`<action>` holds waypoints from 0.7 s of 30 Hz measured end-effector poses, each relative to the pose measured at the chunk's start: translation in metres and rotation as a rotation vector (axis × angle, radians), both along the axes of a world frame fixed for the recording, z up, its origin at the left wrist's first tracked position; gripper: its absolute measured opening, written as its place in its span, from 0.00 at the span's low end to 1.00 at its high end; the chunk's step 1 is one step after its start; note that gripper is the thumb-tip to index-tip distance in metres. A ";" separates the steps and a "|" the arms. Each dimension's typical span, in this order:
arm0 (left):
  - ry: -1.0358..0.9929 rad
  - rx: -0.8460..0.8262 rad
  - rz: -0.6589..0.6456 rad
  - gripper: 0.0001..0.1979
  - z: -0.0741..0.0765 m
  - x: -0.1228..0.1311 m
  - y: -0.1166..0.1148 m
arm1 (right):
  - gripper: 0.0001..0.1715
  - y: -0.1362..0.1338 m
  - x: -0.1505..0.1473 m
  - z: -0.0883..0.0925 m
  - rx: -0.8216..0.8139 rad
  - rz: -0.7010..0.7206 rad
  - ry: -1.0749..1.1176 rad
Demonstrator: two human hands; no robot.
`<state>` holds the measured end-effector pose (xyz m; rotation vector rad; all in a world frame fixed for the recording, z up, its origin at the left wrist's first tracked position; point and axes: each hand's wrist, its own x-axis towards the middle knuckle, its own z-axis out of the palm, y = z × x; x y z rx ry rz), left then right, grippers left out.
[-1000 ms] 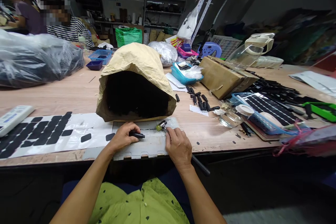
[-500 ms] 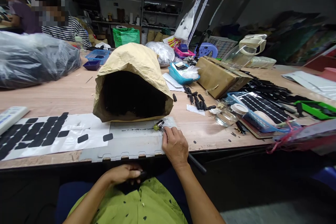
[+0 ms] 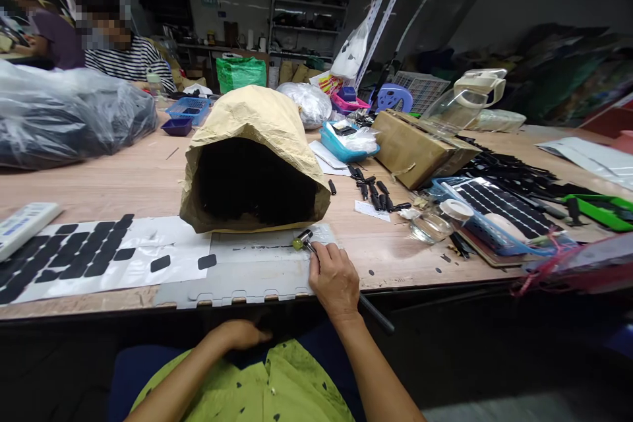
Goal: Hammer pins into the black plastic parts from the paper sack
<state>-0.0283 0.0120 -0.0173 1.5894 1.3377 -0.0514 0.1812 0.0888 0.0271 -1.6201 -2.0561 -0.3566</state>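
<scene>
The left hand (image 3: pixel 241 335) has been withdrawn from the grey mat (image 3: pixel 247 275) and lowered below the desk (image 3: pixel 148 178) edge, to the lap. The small black part held in it 1 second ago is no longer seen.

- Small hammer (image 3: pixel 302 240): yellow-and-metal head, thin black handle. It lies slanted in the right hand (image 3: pixel 336 280), head resting on the mat, handle jutting past the worktop (image 3: pixel 148 184) edge.
- Grey mat (image 3: pixel 247 275): flat, with a notched front edge, along the worktop's near edge.

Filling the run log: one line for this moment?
right hand: holds hammer, head over grey mat | left hand: at lap, grip unclear | paper bag: open, behind mat
</scene>
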 end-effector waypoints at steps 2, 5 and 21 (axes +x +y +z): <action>-0.101 -0.054 -0.257 0.28 0.033 0.008 0.002 | 0.13 0.000 0.000 0.000 0.003 -0.004 -0.005; -0.397 -0.184 -0.409 0.26 0.086 0.012 0.020 | 0.13 0.001 0.000 -0.001 0.005 -0.001 -0.007; 0.419 0.680 0.713 0.20 0.134 -0.037 0.218 | 0.11 0.002 -0.002 0.002 -0.012 -0.008 0.010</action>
